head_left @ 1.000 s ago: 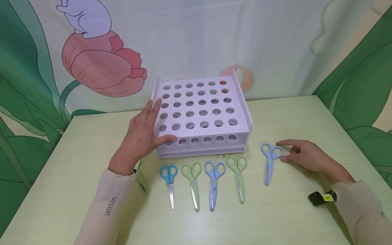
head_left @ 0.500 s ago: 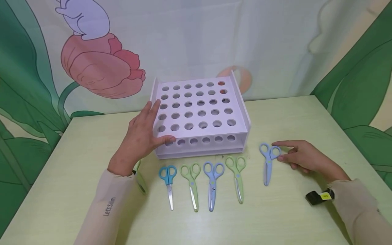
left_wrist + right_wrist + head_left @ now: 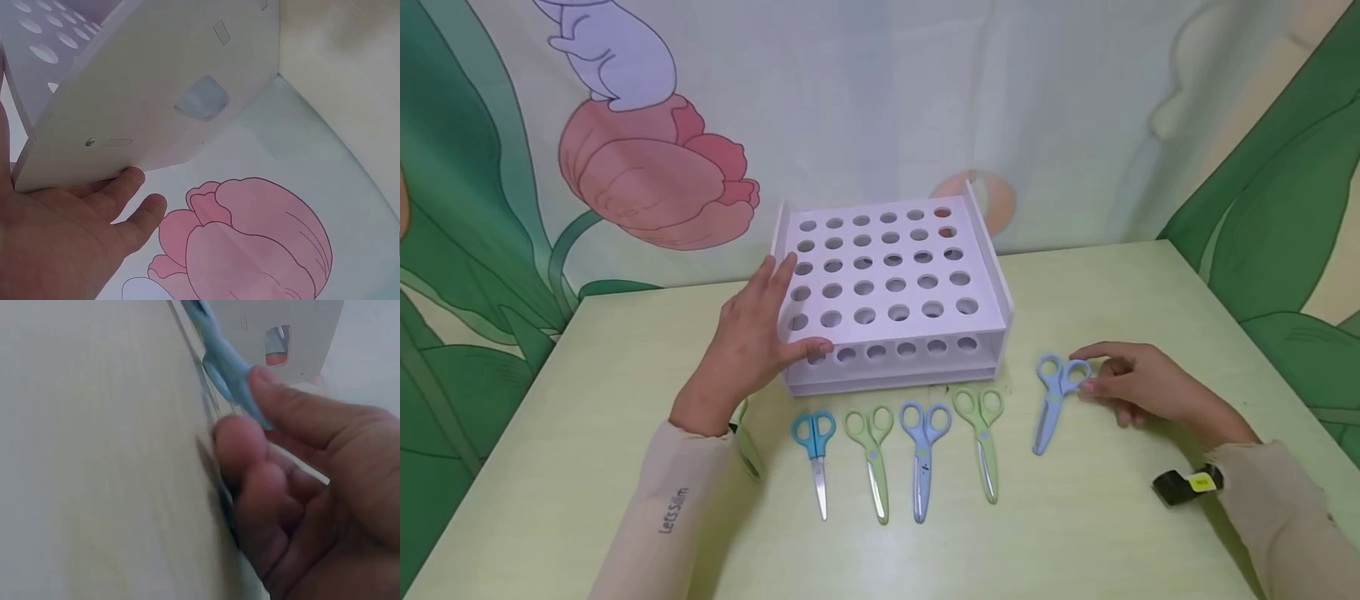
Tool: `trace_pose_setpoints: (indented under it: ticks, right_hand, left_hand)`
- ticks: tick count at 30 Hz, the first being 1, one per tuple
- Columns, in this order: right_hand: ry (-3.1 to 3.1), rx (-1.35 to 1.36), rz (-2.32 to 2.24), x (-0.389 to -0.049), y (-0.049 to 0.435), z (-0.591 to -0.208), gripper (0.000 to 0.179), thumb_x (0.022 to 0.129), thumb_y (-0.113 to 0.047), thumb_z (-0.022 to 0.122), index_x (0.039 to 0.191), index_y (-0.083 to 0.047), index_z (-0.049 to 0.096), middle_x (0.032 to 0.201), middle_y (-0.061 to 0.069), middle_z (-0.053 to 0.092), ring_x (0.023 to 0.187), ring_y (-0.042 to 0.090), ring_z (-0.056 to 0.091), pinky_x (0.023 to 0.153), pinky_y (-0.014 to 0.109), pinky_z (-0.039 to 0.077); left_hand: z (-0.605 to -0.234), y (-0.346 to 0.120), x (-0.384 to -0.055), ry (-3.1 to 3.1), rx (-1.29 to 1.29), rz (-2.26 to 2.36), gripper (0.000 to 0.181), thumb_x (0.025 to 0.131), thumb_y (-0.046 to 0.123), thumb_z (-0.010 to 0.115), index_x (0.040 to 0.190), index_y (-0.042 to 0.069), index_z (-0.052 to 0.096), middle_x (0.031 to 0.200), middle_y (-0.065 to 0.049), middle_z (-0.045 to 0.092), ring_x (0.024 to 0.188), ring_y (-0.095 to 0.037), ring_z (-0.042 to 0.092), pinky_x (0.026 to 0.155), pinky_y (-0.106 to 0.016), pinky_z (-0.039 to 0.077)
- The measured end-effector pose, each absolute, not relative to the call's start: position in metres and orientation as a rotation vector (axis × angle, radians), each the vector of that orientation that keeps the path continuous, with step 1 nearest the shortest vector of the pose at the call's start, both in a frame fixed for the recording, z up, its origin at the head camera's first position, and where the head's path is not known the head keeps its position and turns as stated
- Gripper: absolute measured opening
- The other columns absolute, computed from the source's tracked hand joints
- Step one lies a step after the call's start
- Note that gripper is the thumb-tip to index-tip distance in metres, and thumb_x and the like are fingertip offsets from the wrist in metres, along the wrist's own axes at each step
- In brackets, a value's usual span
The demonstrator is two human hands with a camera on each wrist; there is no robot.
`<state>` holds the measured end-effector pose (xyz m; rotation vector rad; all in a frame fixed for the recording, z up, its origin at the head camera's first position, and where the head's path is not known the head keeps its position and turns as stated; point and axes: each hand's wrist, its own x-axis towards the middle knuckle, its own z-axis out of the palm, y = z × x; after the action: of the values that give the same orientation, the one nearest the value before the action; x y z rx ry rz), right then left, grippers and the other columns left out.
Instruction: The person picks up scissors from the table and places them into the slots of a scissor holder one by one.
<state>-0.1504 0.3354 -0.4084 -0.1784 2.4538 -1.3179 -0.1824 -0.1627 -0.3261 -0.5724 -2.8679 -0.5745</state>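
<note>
In the head view my right hand (image 3: 1138,383) pinches one handle loop of the light-blue scissors (image 3: 1051,408) between thumb and index finger, blades pointing toward me. The right wrist view shows the thumb against that light-blue handle (image 3: 231,375), close over the table. My left hand (image 3: 741,346) rests along the left side of a white rack (image 3: 917,321) with rows of round holes. Its fingers are spread and extended, with the thumb across the front edge. From the left wrist, the fingers (image 3: 119,197) lie at the edge of the rack's side panel (image 3: 137,119).
In front of the rack lie teal scissors (image 3: 814,433), green scissors (image 3: 874,454), blue scissors (image 3: 923,450) and more green scissors (image 3: 983,433). Another green pair (image 3: 747,450) is partly hidden by the left wrist. A printed curtain (image 3: 865,100) hangs behind the table (image 3: 1112,533).
The light-blue scissors in the right hand have turned a little, their blade tips swinging left. The left hand keeps its place on the rack. The head view has shifted slightly.
</note>
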Motion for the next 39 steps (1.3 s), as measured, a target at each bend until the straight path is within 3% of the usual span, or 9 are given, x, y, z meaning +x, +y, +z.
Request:
trace_pose_setpoints:
  ticks: [3, 6, 12, 25, 33, 39]
  right_hand:
    - [2.395, -0.191, -1.429, -0.149, 0.336, -0.403, 0.044, 0.097, -0.015, 0.07, 0.137, -0.004, 0.053, 0.094, 0.016, 0.068, 0.057, 0.029, 0.065, 0.05, 0.037, 0.054]
    - [2.357, -0.215, -1.549, -0.149, 0.337, -0.399, 0.039, 0.099, -0.014, 0.067, 0.133, -0.005, 0.052, 0.106, 0.008, 0.074, 0.068, 0.034, 0.071, 0.055, 0.04, 0.057]
    - [2.283, -0.316, -1.758, -0.15, 0.34, -0.394, 0.027, 0.102, -0.009, 0.061, 0.128, -0.011, 0.052, 0.113, -0.005, 0.074, 0.076, 0.031, 0.074, 0.057, 0.039, 0.058]
    - [1.656, -0.707, -2.3, -0.152, 0.332, -0.39, 0.032, 0.104, 0.013, 0.038, 0.13, 0.0, 0.051, 0.115, 0.01, 0.064, 0.081, 0.021, 0.07, 0.064, 0.028, 0.058]
    - [1.513, -0.838, -2.366, -0.149, 0.324, -0.379, 0.033, 0.106, 0.009, 0.03, 0.135, 0.003, 0.046, 0.129, 0.021, 0.062, 0.077, 0.025, 0.069, 0.068, 0.03, 0.058]
    - [1.354, -0.828, -2.524, -0.145, 0.311, -0.367, 0.038, 0.107, 0.008, 0.021, 0.135, 0.011, 0.046, 0.121, 0.028, 0.063, 0.072, 0.031, 0.068, 0.062, 0.033, 0.058]
  left_hand:
    - [-0.327, -0.162, -0.182, -2.859, -0.579, -0.579, 0.116, 0.079, 0.049, 0.085, 0.162, 0.008, 0.015, 0.163, -0.027, 0.015, 0.145, -0.047, 0.026, 0.111, -0.064, 0.024]
    - [-0.327, -0.162, -0.182, -2.856, -0.577, -0.58, 0.116, 0.079, 0.049, 0.085, 0.162, 0.008, 0.016, 0.163, -0.027, 0.016, 0.145, -0.046, 0.026, 0.111, -0.063, 0.024]
    - [-0.327, -0.162, -0.183, -2.863, -0.565, -0.582, 0.115, 0.079, 0.049, 0.085, 0.162, 0.009, 0.016, 0.163, -0.027, 0.015, 0.146, -0.045, 0.025, 0.112, -0.062, 0.023]
    - [-0.327, -0.164, -0.183, -2.857, -0.565, -0.602, 0.114, 0.079, 0.048, 0.085, 0.162, 0.009, 0.017, 0.163, -0.027, 0.015, 0.146, -0.045, 0.025, 0.112, -0.063, 0.023]
    - [-0.326, -0.163, -0.185, -2.852, -0.569, -0.631, 0.115, 0.078, 0.049, 0.085, 0.162, 0.011, 0.017, 0.163, -0.027, 0.016, 0.144, -0.047, 0.027, 0.111, -0.064, 0.024]
    - [-0.328, -0.165, -0.185, -2.845, -0.571, -0.649, 0.116, 0.077, 0.05, 0.086, 0.162, 0.012, 0.018, 0.163, -0.026, 0.016, 0.144, -0.047, 0.026, 0.111, -0.065, 0.025]
